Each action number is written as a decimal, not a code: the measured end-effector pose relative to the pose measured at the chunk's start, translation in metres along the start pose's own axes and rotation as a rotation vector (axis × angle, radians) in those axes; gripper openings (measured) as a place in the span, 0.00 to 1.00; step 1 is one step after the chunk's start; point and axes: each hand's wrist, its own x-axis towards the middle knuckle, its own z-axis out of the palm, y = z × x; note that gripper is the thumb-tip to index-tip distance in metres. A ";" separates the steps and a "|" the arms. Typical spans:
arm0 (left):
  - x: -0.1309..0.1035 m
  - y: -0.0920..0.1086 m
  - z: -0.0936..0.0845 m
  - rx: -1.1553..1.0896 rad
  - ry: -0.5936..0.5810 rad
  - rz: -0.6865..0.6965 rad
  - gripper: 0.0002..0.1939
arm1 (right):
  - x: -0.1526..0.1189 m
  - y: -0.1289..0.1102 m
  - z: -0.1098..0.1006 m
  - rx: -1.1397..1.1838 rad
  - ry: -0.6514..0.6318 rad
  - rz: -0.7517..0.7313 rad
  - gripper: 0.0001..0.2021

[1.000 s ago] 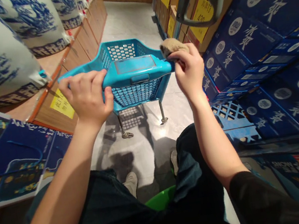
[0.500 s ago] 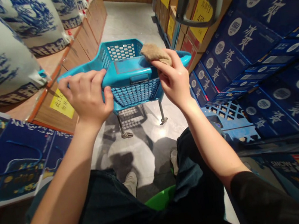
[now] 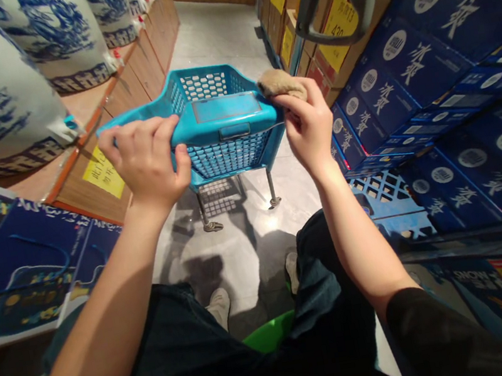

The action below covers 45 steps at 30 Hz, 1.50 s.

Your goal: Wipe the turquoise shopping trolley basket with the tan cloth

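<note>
A small blue shopping cart (image 3: 218, 131) with perforated basket walls stands on the floor before me, its handle side towards me. My left hand (image 3: 146, 157) is closed over the left part of the cart's handle, thumb on the near side. At the handle's right end, my right hand (image 3: 310, 121) grips a folded tan cloth (image 3: 281, 83), which has a dark smudge on its left edge. The cloth lies against the top of the handle and hides its right tip. A flat rectangular panel shows in the middle of the handle.
Blue cartons (image 3: 409, 74) are stacked along my right. On the left, large white-and-blue jars (image 3: 60, 40) stand on a wooden shelf (image 3: 133, 79). A grey looped handle (image 3: 342, 40) rises at upper right. Something green (image 3: 271, 332) lies under me, between my legs.
My right hand and the cloth have slid right along the handle, from beside the middle panel to the right end. My left hand has stayed in place on the handle.
</note>
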 end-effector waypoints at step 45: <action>-0.004 -0.019 -0.001 -0.114 0.021 0.072 0.29 | 0.001 0.068 -0.010 0.155 0.127 0.059 0.14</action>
